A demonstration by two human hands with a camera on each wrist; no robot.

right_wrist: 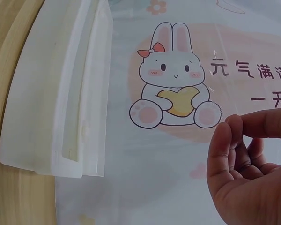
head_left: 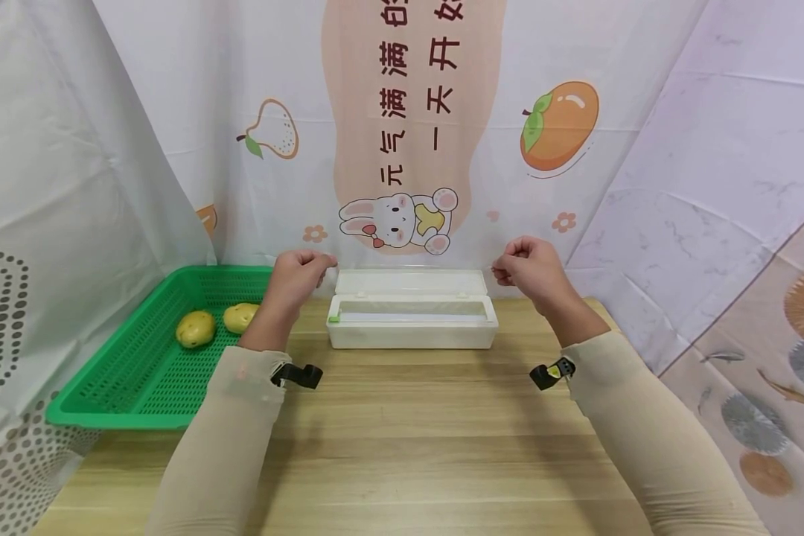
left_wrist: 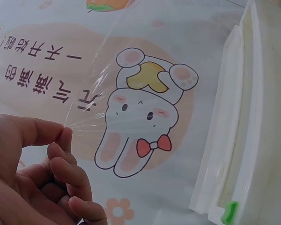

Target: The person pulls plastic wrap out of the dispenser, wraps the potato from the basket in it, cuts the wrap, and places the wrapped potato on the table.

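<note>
A clear sheet of cling film (left_wrist: 91, 125) stretches between the two hands above a white cling film dispenser (head_left: 412, 336), its creases fanning out from the left fingertips. My left hand (head_left: 298, 279) pinches one corner of it between thumb and index finger, left of the dispenser. On the other side my right hand (head_left: 532, 272) pinches the opposite corner; the film is faint there, with small glints in the right wrist view. The dispenser's lid (head_left: 412, 282) stands raised at the back, and a green slide cutter (left_wrist: 230, 213) sits at its left end.
A green plastic basket (head_left: 120, 419) on the left holds two potatoes (head_left: 196, 329), partly behind the left forearm. The wooden table (head_left: 402, 447) spreads in front of the dispenser. A printed curtain with a cartoon rabbit (head_left: 398, 222) hangs close behind it.
</note>
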